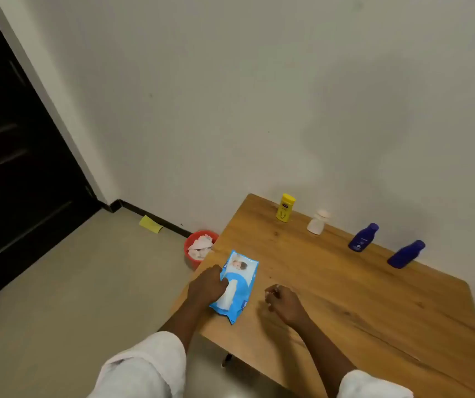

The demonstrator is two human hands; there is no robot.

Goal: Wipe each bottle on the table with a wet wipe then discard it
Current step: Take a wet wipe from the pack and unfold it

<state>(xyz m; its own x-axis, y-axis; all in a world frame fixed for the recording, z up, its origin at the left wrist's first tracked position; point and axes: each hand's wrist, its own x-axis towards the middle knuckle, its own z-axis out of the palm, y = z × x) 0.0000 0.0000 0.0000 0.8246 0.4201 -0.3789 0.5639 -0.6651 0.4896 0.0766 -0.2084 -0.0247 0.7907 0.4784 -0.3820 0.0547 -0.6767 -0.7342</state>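
Head view, looking down over a wooden worktop [345, 297] pushed against a plain pale wall.

Left hand [207, 285] down on the blue wet-wipe pack [237, 285], fingers curled over its left edge and pressing it flat near the worktop's 9 o'clock edge. Probably pinning the pack so a sheet comes out clean. White strip showing at the opening beside the knuckles, likely the next wipe.

Right hand [283, 304] just beside the pack at 3 o'clock of it, resting on the wood, fingers loosely curled and holding nothing visible. Poised, by the look of it, to reach across and pull that sheet.

Four bottles lined along the far edge by the wall, well apart from both hands: yellow bottle [285, 207] at 12 o'clock, white bottle [317, 222] next, then two blue bottles [363, 237] [405, 254] leaning off toward 2 o'clock. All upright on their bases, none in hand yet.

Red bin [198, 248] on the floor at the worktop's 10 o'clock corner, crumpled white wipes inside, handy for a short drop.

Beige tiled floor, dark door at 9 o'clock, black skirting, a yellow scrap [150, 224] by the wall.
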